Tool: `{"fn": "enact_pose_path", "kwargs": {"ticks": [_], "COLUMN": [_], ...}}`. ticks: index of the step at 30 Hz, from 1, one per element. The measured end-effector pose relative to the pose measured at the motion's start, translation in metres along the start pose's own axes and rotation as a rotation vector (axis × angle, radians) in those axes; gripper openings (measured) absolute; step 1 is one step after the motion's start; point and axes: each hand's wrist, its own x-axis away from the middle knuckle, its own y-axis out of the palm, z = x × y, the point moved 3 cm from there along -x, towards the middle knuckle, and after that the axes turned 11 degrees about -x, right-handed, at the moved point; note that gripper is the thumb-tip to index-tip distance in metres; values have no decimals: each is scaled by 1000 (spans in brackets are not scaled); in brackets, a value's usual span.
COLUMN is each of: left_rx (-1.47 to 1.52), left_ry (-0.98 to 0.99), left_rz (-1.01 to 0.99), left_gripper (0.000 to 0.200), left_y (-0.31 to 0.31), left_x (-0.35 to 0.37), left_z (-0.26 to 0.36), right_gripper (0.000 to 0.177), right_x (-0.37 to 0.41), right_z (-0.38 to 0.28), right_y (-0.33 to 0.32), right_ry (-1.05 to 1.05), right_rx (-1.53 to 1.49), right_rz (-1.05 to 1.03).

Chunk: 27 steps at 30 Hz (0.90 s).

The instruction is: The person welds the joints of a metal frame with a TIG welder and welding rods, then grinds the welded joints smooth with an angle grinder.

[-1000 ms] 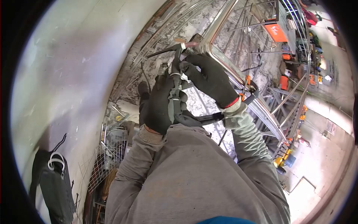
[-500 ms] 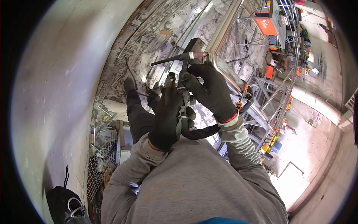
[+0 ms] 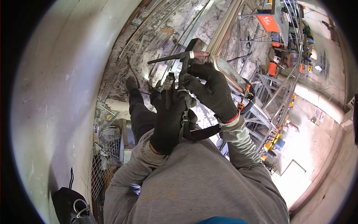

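Observation:
A TIG welding torch point(image 3: 185, 56) is in front of my chest, its long black back cap pointing left and its pinkish nozzle pointing right. My left hand point(image 3: 166, 123), in a black glove, is wrapped around the lower part of the handle, where grey tape or wrapping looks torn. Higher up, the gloved fingers of my right hand point(image 3: 212, 89) close on the handle just below the torch head. A thick black cable sleeve point(image 3: 203, 133) curves from beneath my left hand toward my right wrist. Parts of the handle are hidden by the gloves.
A shiny metal tube frame point(image 3: 223, 28) stands beyond my right hand. An orange clamp point(image 3: 241, 105) hangs by it. Metal strips lie on the dirty floor ahead. A pale wall point(image 3: 63, 93) runs along the left, with wire mesh point(image 3: 106, 160) and a black bag point(image 3: 71, 203) near it.
Both hands keep their grip on the torch and have hardly moved. The view has shifted slightly, so the surroundings sit a little farther right.

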Motion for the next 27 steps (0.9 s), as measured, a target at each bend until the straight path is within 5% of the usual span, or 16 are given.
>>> {"fn": "enact_pose_path", "kwargs": {"ticks": [4,6,22,25,27], "left_rx": [-5,224,209,-163,-37], "left_ry": [-15,-163,-39,75,-97], "left_rz": [0,28,-20,14,53], "left_gripper": [27,22,22,18,16], "left_y": [3,10,6,9,13], "left_x": [2,4,7,11,14], "left_z": [5,17,5,25,36], "right_gripper": [39,42,43,42,31], "right_x": [-1,-1,1,1,-1], "right_z": [0,6,12,9,5], "right_y": [0,0,0,0,1], "right_ry": [12,18,6,26,-23], "right_rx": [1,-39,-176,-159,-154], "right_rz": [-8,-7,-28,-37,30]}}
